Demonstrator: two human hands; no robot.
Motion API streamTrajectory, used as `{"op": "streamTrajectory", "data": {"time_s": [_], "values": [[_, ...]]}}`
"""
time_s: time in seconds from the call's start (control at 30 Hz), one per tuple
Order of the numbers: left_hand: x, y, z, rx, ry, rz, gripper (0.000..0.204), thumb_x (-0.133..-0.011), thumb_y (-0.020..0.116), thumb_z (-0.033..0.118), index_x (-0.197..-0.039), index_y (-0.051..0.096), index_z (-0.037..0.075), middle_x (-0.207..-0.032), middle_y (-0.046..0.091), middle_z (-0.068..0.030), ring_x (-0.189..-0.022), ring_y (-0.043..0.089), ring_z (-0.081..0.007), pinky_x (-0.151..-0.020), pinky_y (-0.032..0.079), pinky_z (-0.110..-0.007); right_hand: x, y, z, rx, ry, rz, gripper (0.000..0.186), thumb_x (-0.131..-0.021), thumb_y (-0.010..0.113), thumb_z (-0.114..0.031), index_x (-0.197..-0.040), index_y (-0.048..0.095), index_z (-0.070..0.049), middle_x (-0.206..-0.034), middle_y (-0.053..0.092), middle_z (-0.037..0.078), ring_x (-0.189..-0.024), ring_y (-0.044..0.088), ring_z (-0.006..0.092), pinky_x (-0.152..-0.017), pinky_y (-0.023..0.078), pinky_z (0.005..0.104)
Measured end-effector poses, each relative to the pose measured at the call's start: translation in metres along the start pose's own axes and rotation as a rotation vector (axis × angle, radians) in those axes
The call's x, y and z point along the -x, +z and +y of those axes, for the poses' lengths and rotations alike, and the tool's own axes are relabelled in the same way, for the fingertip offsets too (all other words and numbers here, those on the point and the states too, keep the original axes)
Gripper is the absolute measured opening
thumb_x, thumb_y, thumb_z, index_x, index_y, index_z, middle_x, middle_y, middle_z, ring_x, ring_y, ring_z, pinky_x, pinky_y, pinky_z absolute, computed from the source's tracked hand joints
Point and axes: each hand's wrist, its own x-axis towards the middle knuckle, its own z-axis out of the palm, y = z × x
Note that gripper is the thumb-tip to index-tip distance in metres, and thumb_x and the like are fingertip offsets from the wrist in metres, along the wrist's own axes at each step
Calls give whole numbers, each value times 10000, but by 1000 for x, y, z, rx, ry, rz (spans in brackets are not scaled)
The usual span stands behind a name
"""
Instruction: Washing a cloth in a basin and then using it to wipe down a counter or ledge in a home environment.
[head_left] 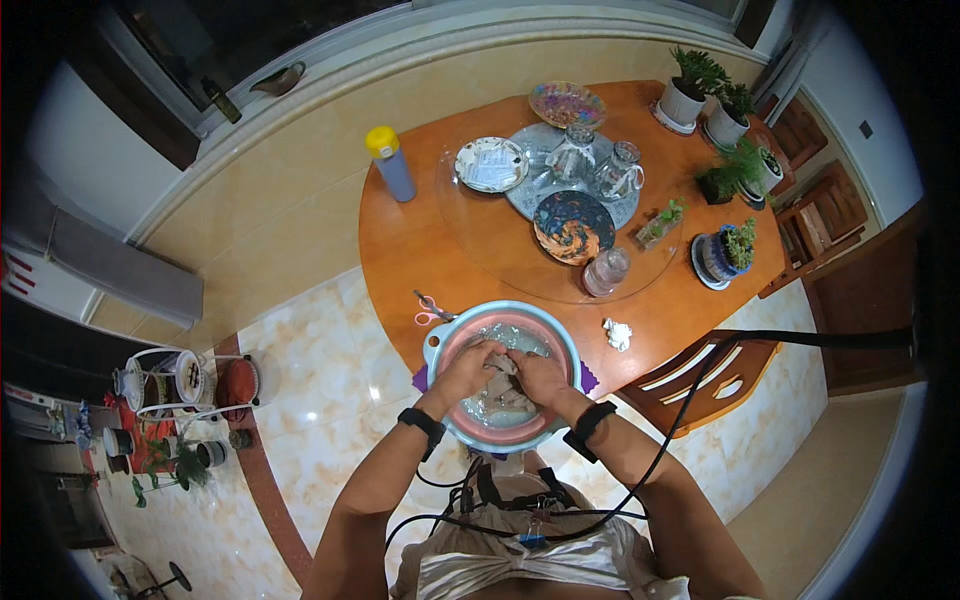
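Left grip (470,371) and right grip (538,377) hold cloth (506,387); hard squeezing could splash water (516,335) (just beneath them) from the basin (508,314).

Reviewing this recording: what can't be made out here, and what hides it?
All in the head view:
- Beige wet cloth: full outline hidden by the bare left hand, the bare right hand and rippling water.
- Purple mat: mostly covered by the round blue-and-pink basin; only corners show.
- Slatted brown wooden chair: partly hidden under the orange-brown wooden table.
- Bare left arm: cut off by the lower edge.
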Motion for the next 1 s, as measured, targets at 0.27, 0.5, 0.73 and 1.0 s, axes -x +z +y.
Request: {"op": "streamTrajectory", "data": {"time_s": [0.27,0.5,0.73,1.0], "values": [[16,14,-13,-11,-124,178,501,-643,511,-89,-1124,466,47,-1062,509,-151,-962,504,-277,-852,403,-323,-5,25,-16,169,149,-15,330,-782,452,-161,-1108,497,-156,-929,565,225,-880,565,314,-768,451,390],[10,9,-4,153,-128,-61,426,-637,552,4,-1058,489,-3,-1020,546,-187,-981,516,-276,-839,395,-325,10,-38,-40,-119,15,63,245,-817,448,-151,-1013,561,-58,-891,595,159,-860,579,271,-730,448,355],[13,-16,23,773,-106,37,333,-717,613,87,-1017,531,-30,-895,596,-94,-851,549,-150,-739,442,-278,41,-107,-74,-1052,-65,-43,226,-843,458,-93,-1032,531,6,-906,578,49,-803,520,116,-721,419,233],[7,-36,43,759,-9,70,273,-765,576,50,-1020,495,2,-902,552,-14,-838,500,-94,-762,408,-244,91,-171,-119,-1201,-105,129,187,-845,454,-77,-979,545,15,-870,588,37,-748,534,81,-674,430,214]]}}
